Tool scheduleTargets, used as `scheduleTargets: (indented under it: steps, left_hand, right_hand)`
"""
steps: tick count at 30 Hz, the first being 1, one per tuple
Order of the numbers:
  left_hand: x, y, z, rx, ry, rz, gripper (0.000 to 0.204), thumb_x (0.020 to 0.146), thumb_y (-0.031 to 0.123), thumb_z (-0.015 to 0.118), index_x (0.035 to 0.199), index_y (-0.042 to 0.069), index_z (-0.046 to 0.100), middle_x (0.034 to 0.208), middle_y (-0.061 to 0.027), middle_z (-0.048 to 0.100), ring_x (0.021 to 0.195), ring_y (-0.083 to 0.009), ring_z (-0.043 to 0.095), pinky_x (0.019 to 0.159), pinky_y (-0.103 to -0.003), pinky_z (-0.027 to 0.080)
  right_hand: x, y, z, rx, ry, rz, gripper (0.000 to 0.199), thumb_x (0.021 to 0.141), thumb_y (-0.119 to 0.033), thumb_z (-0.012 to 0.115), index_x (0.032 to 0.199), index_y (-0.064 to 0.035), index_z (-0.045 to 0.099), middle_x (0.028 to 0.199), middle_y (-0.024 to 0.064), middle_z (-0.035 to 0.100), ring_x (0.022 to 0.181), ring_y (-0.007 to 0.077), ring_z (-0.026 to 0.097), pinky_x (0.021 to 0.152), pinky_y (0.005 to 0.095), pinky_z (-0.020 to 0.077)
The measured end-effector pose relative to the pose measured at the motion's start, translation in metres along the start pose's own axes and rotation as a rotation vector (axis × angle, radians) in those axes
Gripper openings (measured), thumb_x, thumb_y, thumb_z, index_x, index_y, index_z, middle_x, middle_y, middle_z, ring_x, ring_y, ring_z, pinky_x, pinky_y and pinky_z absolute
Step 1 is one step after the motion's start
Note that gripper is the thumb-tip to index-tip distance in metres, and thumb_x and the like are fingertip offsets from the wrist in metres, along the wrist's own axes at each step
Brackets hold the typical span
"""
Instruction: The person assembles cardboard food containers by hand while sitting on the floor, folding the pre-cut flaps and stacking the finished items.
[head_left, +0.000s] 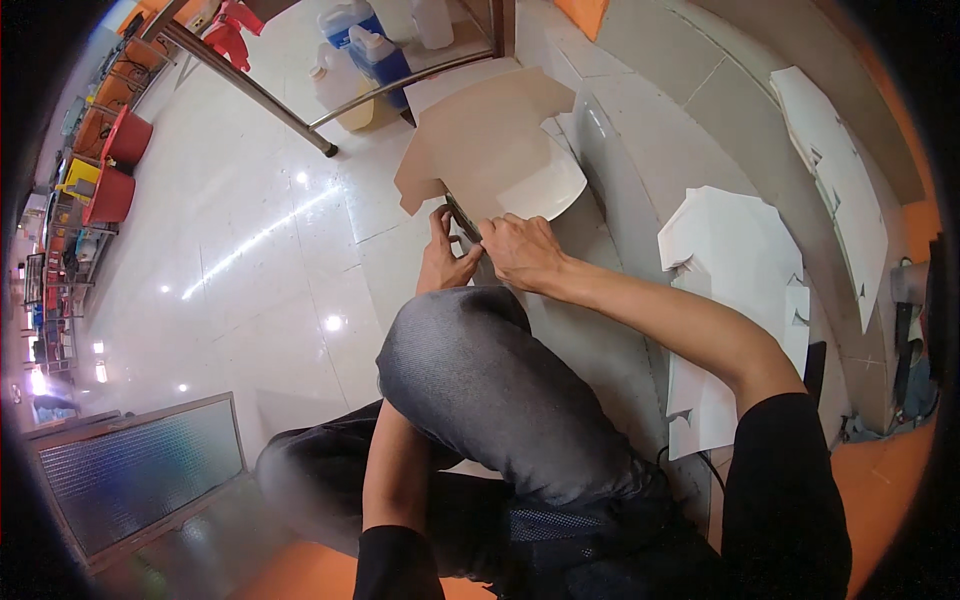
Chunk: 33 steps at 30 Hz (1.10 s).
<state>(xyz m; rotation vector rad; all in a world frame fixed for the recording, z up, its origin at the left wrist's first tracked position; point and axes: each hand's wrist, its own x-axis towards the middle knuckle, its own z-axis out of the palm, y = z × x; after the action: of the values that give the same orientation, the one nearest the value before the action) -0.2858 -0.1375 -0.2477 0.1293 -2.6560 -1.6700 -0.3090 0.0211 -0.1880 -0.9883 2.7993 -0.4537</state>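
A die-cut, cream-white cardboard sheet [490, 135] with notched flaps lies in front of my raised knee, its right corner curling up. My left hand [447, 258] is at the sheet's near left edge, thumb and fingers closed round that edge. Beside it, my right hand [520, 252] is closed with its knuckles up, gripping the near edge. A narrow dark strip [462, 218] shows along the edge between the two hands; what it is I cannot make out. My right fingertips are partly hidden.
Stacked white cut-out cardboard pieces [740, 280] lie to the right, with another white piece [835, 190] farther right. Ahead are a metal-legged frame [250, 85] and plastic jugs [375, 65]. Red tubs [112, 190] stand far left. A framed textured-glass panel [145, 475] is at lower left.
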Motion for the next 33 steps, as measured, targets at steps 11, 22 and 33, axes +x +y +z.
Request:
scheduleTargets:
  steps: [11, 22, 33]
  left_hand:
    - [0.004, 0.001, -0.002, 0.102, -0.060, 0.045, 0.067, 0.080, 0.021, 0.069, 0.133, 0.003, 0.031, 0.132, -0.0254, 0.052, 0.106, -0.0449, 0.058, 0.091, -0.046, 0.049]
    - [0.003, -0.017, 0.002, 0.381, 0.106, 0.300, 0.088, 0.081, 0.021, 0.071, 0.149, -0.001, 0.019, 0.130, -0.0241, 0.052, 0.108, -0.0354, 0.057, 0.081, -0.039, 0.056]
    - [-0.001, -0.001, -0.001, 0.102, 0.038, 0.144, 0.090, 0.079, 0.015, 0.071, 0.151, 0.008, 0.019, 0.131, -0.0204, 0.053, 0.116, -0.0366, 0.056, 0.090, -0.044, 0.055]
  right_hand:
    - [0.002, 0.006, 0.002, 0.026, -0.010, 0.066, 0.022, 0.087, -0.018, 0.059, 0.101, -0.0004, 0.057, 0.085, 0.0184, 0.067, 0.082, 0.0360, 0.068, 0.065, 0.0510, 0.0517]
    - [0.008, 0.015, -0.005, 0.065, 0.035, -0.030, 0.029, 0.091, -0.030, 0.060, 0.090, -0.0008, 0.064, 0.067, 0.0203, 0.063, 0.065, 0.0404, 0.066, 0.060, 0.0481, 0.0534]
    - [0.007, 0.004, -0.009, 0.098, -0.008, 0.058, 0.024, 0.090, -0.024, 0.060, 0.091, -0.0019, 0.067, 0.077, 0.0210, 0.067, 0.077, 0.0394, 0.068, 0.068, 0.0497, 0.0547]
